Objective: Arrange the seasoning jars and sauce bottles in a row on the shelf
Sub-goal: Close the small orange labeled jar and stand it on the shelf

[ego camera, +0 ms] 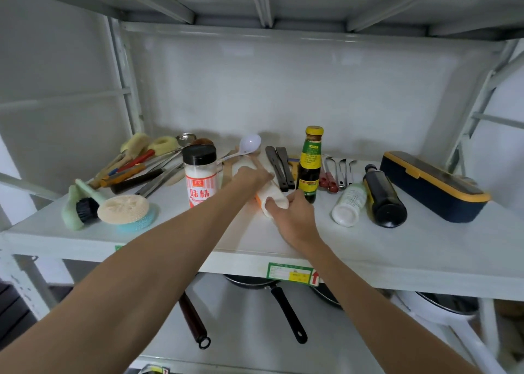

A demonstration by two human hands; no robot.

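A white seasoning jar with an orange label (273, 196) lies on its side in the middle of the white shelf (397, 249). My left hand (252, 175) grips its far end and my right hand (295, 217) grips its near end. An upright jar with a black cap and red-orange label (200, 175) stands just left of my left arm. A dark sauce bottle with a yellow cap (310, 164) stands upright right behind my right hand. Further right a small white bottle (349, 208) and a dark sauce bottle (382, 196) lie on their sides.
Brushes, sponges and a loofah pad (123, 209) crowd the shelf's left side. A white ladle (246, 145), spatulas and spoons lie along the back. A navy box with yellow trim (433, 185) sits at the right. Pans (283, 308) rest on the lower shelf.
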